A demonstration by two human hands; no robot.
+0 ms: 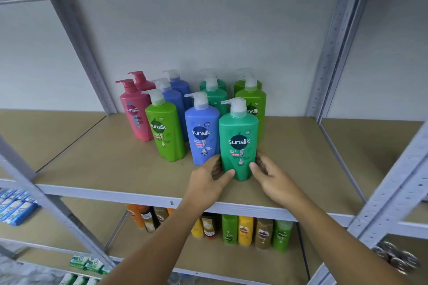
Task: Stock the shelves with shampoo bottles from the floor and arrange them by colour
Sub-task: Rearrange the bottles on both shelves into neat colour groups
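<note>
A teal green Sunsilk pump bottle (238, 143) stands upright at the front of the tan shelf board (111, 164). My left hand (208, 180) grips its lower left side and my right hand (269, 173) grips its lower right side. To its left stand a blue bottle (202, 132) and a lime green bottle (165, 132). Behind them are two pink bottles (134, 113), more blue bottles (176, 95), teal bottles (216, 97) and lime bottles (253, 102) in rows running back to the wall.
Grey metal uprights (333, 39) and diagonal braces (393, 192) frame the shelf. The shelf below holds several orange, brown, yellow and green bottles (245, 230). Blue packets (14, 206) lie at lower left, green packets (88, 261) below them, and tins (393, 254) at lower right.
</note>
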